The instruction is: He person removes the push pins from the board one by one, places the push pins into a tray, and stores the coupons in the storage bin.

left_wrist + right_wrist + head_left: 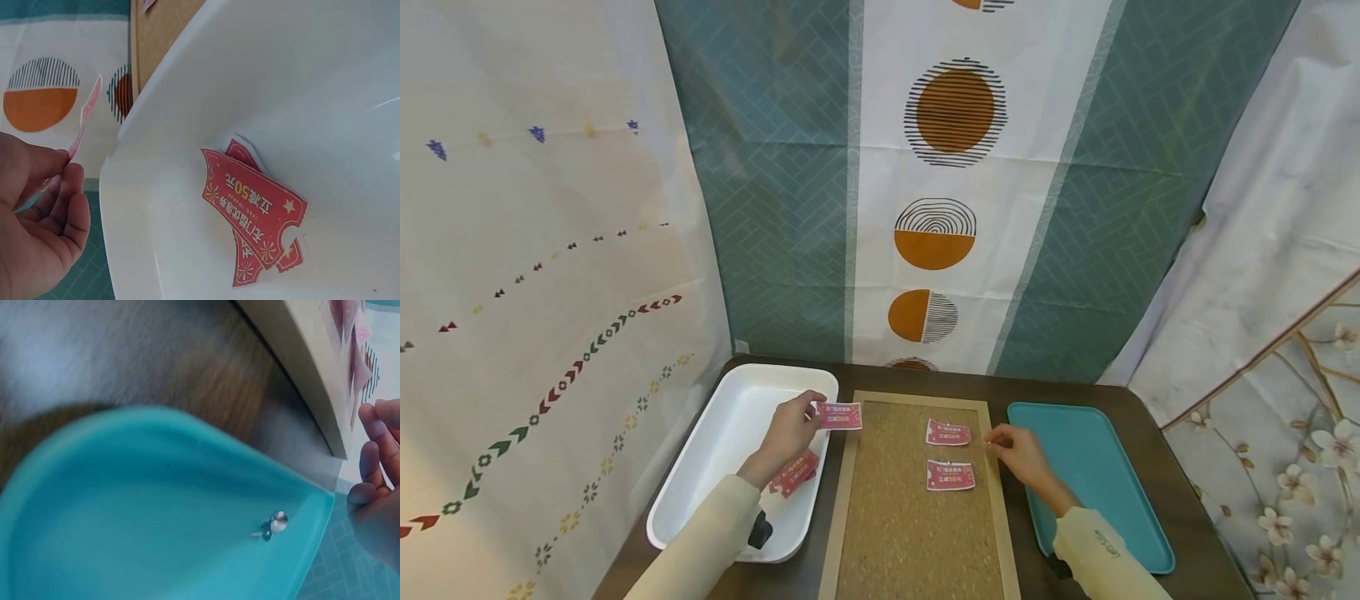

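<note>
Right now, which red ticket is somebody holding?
The ticket pinched in the left hand. It's held up in the air, while two other tickets are on the corkboard and the rest lie in the white tray.

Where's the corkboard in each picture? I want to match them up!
Head: the corkboard is at bottom centre, between the white tray and the blue tray.
Left wrist: just a bit of corkboard shows at the top, left of centre.
Right wrist: its pale edge slants down the upper right.
Shared landmark: the patterned cloth behind.
</note>
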`<state>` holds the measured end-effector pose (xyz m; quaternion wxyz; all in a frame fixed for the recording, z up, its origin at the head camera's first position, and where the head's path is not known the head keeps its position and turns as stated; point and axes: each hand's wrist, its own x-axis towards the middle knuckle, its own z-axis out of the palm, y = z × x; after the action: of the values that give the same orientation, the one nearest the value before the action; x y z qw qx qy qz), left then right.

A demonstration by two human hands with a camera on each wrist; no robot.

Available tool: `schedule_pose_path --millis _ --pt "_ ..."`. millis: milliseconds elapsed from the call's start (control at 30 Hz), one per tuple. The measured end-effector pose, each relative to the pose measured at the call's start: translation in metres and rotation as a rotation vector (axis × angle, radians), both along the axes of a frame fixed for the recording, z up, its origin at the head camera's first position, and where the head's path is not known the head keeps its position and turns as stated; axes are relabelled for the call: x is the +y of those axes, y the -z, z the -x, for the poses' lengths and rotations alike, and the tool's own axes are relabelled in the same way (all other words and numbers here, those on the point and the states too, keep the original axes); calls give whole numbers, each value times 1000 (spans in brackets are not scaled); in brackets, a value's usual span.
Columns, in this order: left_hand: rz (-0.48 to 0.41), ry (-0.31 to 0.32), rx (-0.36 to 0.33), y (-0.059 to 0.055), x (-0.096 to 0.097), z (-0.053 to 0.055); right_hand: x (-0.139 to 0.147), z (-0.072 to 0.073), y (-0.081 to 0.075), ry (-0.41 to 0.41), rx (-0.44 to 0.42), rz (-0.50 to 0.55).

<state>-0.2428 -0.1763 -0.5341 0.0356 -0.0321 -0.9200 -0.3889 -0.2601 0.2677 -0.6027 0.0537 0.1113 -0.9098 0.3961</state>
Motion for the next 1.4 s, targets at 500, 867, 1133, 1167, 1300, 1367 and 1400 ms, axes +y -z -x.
schedule_pose_path --millis 500,867,1133,1167,1300,1367,1400 --pt "-6 -54 -24 5 -29 -10 28 0 6 50 -5 -1" --pt "44 -55 -125 11 -47 -20 48 -7 10 83 -8 -33" --pt "183 -73 -267 14 -54 -21 64 -11 6 103 -22 -75" --pt "200 -74 -280 14 -55 -22 65 -12 6 105 -23 -86" --pt "233 -61 -319 18 -57 -25 70 -16 9 111 -37 -113" --pt "237 -48 -333 20 -58 -26 73 -19 11 107 -36 -126" --pt "238 -43 -338 20 -58 -26 73 -20 12 105 -34 -129"
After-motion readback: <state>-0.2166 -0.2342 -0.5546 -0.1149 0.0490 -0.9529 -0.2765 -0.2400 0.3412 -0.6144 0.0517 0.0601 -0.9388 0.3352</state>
